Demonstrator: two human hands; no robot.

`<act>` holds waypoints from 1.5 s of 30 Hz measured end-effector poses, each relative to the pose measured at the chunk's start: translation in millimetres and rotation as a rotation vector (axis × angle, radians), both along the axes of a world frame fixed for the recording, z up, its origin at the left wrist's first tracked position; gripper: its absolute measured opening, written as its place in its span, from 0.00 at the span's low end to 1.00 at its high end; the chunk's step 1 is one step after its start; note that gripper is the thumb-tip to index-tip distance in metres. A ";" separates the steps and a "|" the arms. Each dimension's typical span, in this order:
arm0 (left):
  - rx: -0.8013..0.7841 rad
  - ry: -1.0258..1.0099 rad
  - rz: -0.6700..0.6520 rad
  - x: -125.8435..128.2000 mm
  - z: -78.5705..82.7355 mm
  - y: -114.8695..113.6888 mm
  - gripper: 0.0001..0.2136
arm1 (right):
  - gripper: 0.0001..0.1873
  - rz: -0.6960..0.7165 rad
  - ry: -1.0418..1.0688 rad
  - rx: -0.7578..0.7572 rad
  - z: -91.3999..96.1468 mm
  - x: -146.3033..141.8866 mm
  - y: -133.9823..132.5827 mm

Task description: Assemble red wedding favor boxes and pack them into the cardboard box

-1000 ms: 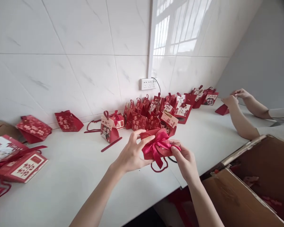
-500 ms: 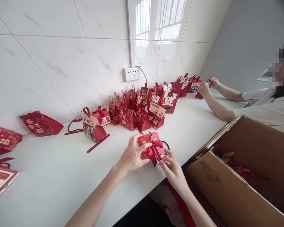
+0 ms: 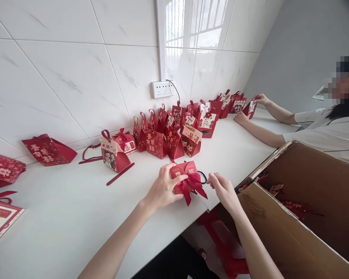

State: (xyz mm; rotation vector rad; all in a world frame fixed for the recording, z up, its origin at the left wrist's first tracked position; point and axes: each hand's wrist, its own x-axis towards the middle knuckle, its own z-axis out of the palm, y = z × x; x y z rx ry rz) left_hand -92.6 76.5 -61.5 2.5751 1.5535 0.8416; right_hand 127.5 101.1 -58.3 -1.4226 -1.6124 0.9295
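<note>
A small red gift box (image 3: pixel 189 168) with printed characters lies on the white table, tied with a deep pink ribbon bow (image 3: pixel 192 183). My left hand (image 3: pixel 167 186) grips its left side, thumb laid over the bow's knot. Both ribbon tails hang loose toward the table edge. Right of the box, my right hand (image 3: pixel 223 193) is apart from the ribbon, its fingers curled together; whether they hold anything is hidden. A black cord loop (image 3: pixel 204 177) lies between the box and my right fingertips; I cannot tell if they touch it.
Several red gift boxes (image 3: pixel 154 142) stand along the tiled wall. More lie at the left, near a ribbon strip (image 3: pixel 120 174). A large cardboard carton (image 3: pixel 279 232) stands at the right, a red stool (image 3: pixel 223 244) below. Another person's hand (image 3: pixel 261 99) holds a box.
My right hand has let go of the ribbon tail and moved right, its fingers curling. The right tail now spreads outward. The other person has lowered a box to the table.
</note>
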 end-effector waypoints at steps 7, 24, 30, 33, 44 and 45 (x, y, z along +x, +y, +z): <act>-0.033 0.003 0.014 1.2 0.9 -0.5 0.26 | 0.28 0.123 0.094 -0.092 2.7 -27.0 9.3; -0.399 -0.575 -0.019 -1.9 -12.6 -5.9 0.26 | 0.28 0.175 0.215 -0.114 -4.8 -20.0 10.2; -0.331 -0.644 0.274 -4.0 11.0 -5.4 0.20 | 0.31 0.220 0.029 -0.188 1.4 -16.8 15.7; -0.545 -0.524 0.381 -6.9 31.1 -6.2 0.21 | 0.32 0.216 0.016 -0.220 5.9 -19.4 24.8; -0.916 -0.732 0.125 -13.7 24.0 3.6 0.17 | 0.28 0.285 0.319 -0.256 -3.6 -27.6 19.8; -0.914 -0.787 0.087 -14.0 21.7 4.9 0.16 | 0.28 0.271 0.359 -0.257 -6.5 -27.6 18.2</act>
